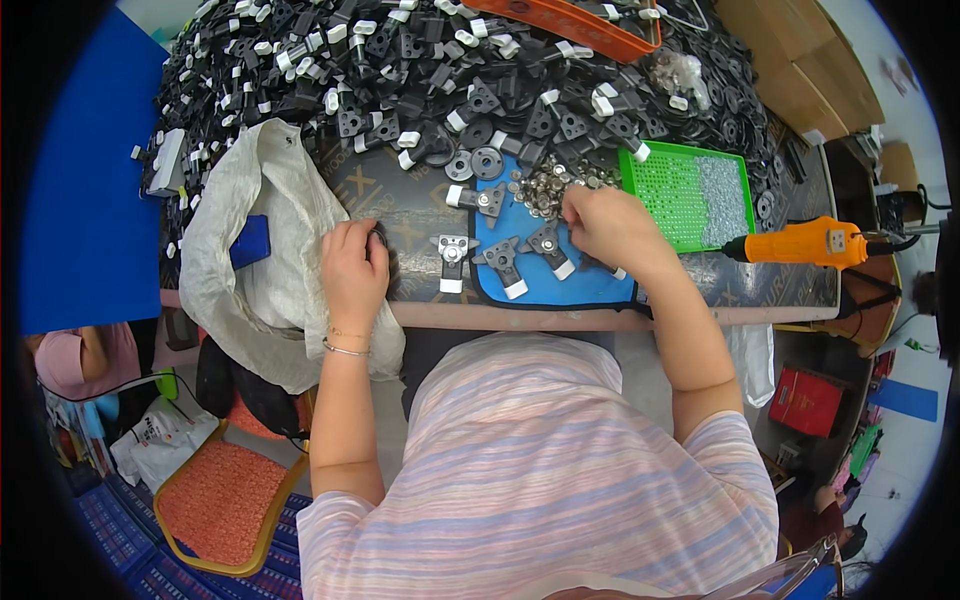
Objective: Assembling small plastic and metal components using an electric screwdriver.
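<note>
My right hand [612,232] reaches into a pile of small round metal pieces [548,190] on a blue mat [590,288]. Its fingers are pinched together, and whatever is between them is hidden. Beside the mouth of a white woven sack [225,215], my left hand [352,268] is closed, with a bit of something dark at its fingertips that I cannot make out. Several black plastic parts with white tabs lie between my hands, among them one part [453,262] on the tabletop and another part [503,264] on the mat. Two dark discs [486,163] sit by the mat's far edge.
A big heap of black and white plastic parts [400,60] covers the far side, with an orange basket [590,30] on it. At right are a green tray [685,200] of small pieces, an orange power screwdriver [800,243] and a cardboard box [800,60].
</note>
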{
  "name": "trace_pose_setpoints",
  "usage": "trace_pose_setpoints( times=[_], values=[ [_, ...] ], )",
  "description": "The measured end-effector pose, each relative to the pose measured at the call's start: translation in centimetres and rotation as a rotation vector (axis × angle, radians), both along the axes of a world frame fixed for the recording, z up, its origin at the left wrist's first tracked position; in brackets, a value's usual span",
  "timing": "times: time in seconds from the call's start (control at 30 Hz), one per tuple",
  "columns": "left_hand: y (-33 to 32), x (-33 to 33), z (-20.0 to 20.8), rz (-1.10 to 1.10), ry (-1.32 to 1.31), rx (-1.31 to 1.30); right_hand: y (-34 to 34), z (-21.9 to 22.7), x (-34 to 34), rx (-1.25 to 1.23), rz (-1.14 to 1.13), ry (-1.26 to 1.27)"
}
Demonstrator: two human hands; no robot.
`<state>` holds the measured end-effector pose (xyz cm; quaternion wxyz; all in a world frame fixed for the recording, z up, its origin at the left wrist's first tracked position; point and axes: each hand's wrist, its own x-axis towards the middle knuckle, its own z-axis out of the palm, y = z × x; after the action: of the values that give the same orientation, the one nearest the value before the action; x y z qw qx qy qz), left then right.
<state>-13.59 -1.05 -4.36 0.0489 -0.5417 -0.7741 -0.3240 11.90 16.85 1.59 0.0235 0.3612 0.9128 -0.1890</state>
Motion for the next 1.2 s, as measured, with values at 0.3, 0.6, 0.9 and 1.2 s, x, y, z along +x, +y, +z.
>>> trace_pose_setpoints(
  times=[0.3, 0.6, 0.9, 1.2],
  values=[
    [-0.1, 0.0, 0.0, -0.006, -0.001, 0.0, -2.7, 0.5, -1.9, -0.306, 0.111, 0.395],
    [0.0, 0.0, -0.1, -0.007, -0.008, 0.006, -4.0, -0.2, -3.6, -0.204, 0.13, 0.308],
    [-0.2, -0.1, 0.1, -0.001, -0.029, 0.0, -4.4, -1.2, -3.4, -0.184, 0.157, 0.343],
    [-1.9, 1.4, 2.4, -0.095, -0.425, 0.194, -4.8, -0.9, -3.2, -0.153, 0.127, 0.4]
  ],
)
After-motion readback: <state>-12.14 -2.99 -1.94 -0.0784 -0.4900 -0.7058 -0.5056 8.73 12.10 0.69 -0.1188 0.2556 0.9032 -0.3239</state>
